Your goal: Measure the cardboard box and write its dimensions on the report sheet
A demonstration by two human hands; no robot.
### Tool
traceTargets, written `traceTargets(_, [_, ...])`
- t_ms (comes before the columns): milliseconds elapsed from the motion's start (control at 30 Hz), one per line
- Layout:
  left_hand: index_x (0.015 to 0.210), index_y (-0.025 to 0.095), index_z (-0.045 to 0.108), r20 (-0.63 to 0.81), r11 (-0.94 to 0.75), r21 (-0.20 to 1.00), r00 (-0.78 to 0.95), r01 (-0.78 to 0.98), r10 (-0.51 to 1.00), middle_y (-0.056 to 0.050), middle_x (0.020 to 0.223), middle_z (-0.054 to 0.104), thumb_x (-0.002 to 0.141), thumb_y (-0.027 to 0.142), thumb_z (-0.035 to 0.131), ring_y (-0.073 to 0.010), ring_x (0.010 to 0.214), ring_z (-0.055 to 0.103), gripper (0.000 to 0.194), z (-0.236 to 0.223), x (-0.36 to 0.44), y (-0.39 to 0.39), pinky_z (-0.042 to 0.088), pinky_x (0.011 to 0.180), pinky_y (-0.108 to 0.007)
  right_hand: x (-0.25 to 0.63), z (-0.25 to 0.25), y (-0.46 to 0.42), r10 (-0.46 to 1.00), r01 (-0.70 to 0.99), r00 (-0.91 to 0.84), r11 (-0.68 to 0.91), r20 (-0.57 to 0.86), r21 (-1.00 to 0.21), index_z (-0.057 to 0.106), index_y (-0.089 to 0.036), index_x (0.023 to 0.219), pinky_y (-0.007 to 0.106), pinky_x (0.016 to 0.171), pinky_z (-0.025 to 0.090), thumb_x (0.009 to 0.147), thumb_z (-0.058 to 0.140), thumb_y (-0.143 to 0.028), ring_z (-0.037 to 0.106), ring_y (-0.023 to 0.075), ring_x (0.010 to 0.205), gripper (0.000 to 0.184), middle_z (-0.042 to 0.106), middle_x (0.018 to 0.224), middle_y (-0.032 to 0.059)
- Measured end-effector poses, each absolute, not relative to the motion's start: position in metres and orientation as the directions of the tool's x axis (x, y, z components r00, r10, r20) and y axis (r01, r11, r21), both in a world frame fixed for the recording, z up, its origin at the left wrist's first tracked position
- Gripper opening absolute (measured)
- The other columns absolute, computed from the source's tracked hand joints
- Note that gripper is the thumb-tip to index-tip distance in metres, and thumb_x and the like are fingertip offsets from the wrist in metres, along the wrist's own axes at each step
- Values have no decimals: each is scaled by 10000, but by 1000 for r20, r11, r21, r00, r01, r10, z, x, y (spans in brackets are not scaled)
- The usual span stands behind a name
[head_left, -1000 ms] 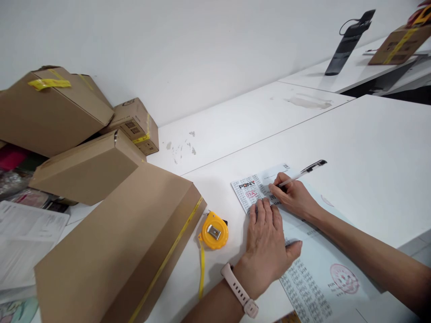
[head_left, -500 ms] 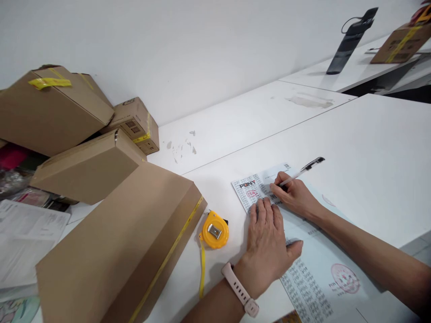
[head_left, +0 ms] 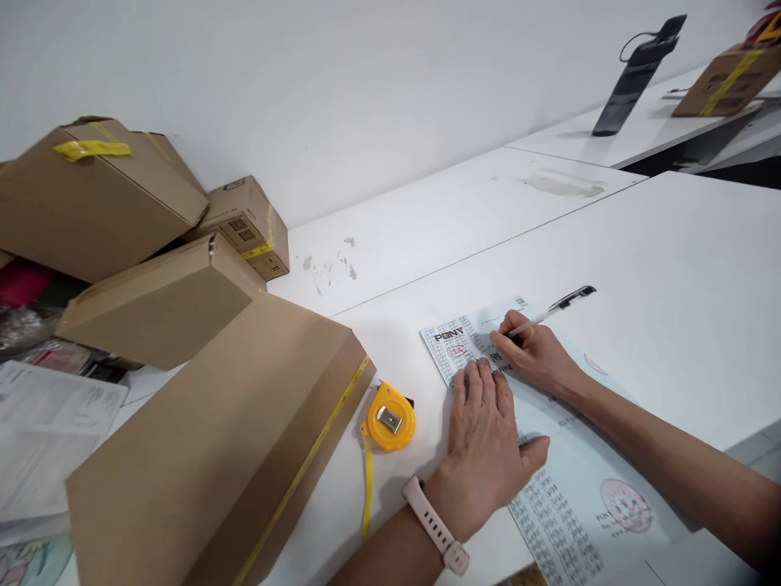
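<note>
A pale blue printed paper (head_left: 586, 456) with rows of handwriting lies on the white table, a red round stamp near its lower right. My left hand (head_left: 488, 431), a pink watch band on its wrist, lies flat on the paper's left side with the fingers stretched out. In my right hand (head_left: 537, 350) a pen (head_left: 565, 303) with a clear barrel and black clip is pinched, its tip down by the paper's upper part and hidden by the fingers. Left of my left hand sits a yellow tape measure (head_left: 390, 419), some of its tape pulled out.
A large cardboard box (head_left: 225, 431) stands left of the tape measure. Behind it are more boxes (head_left: 91, 203), and printed sheets (head_left: 49, 439) lie at the far left. A dark water bottle (head_left: 638, 81) and a taped box (head_left: 723, 81) stand at the back right.
The pen's upper end has shifted slightly to the right as my right hand moved a little. My left hand has stayed in place on the paper.
</note>
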State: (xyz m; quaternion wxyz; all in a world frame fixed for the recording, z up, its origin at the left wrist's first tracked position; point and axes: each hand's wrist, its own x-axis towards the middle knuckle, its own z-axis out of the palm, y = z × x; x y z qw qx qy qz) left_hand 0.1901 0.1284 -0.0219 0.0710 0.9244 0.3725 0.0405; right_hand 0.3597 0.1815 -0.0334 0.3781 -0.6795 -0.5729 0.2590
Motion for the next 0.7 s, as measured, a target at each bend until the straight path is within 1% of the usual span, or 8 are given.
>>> traceTargets(267, [1515, -41, 329, 39, -713, 163, 718, 682, 695, -273, 1613, 298, 995, 610, 357, -367, 1518, 230, 833, -23, 190, 128, 243, 1242, -506, 359, -32, 181, 976, 582, 197, -40, 93, -812, 411, -257, 709, 265, 466, 300, 863, 549, -370, 352, 115, 453, 236, 390, 467, -80])
traceTargets(433, [1513, -50, 331, 21, -710, 189, 720, 679, 694, -282, 1615, 281, 994, 601, 373, -375, 1518, 226, 833, -24, 191, 130, 235, 1245, -509, 358, -32, 182, 974, 597, 198, -35, 105, -802, 412, -256, 697, 263, 463, 293, 858, 543, -353, 343, 113, 458, 229, 380, 469, -80])
traceTargets(600, [1522, -51, 313, 11, -701, 221, 718, 678, 696, -282, 1622, 257, 993, 601, 370, -375, 1525, 194, 841, -23, 191, 129, 213, 1249, -516, 360, -35, 182, 971, 601, 214, -46, 105, -798, 416, -257, 709, 271, 467, 300, 887, 544, -358, 356, 121, 463, 241, 385, 479, -75])
traceTargets(633, [1524, -51, 310, 8, -700, 231, 718, 676, 696, -285, 1623, 249, 992, 602, 373, -377, 1526, 187, 844, -23, 191, 129, 208, 1250, -518, 361, -36, 182, 969, 604, 215, -35, 121, -797, 428, -257, 721, 274, 472, 311, 899, 543, -366, 366, 125, 467, 239, 396, 491, -72])
traceTargets(700, [1527, -49, 303, 2, -696, 248, 719, 673, 695, -290, 1626, 230, 990, 600, 384, -380, 1527, 174, 846, -23, 190, 129, 203, 1250, -521, 367, -37, 182, 962, 621, 188, 41, 199, -782, 495, -250, 786, 287, 511, 366, 925, 535, -379, 435, 143, 519, 194, 491, 580, -42])
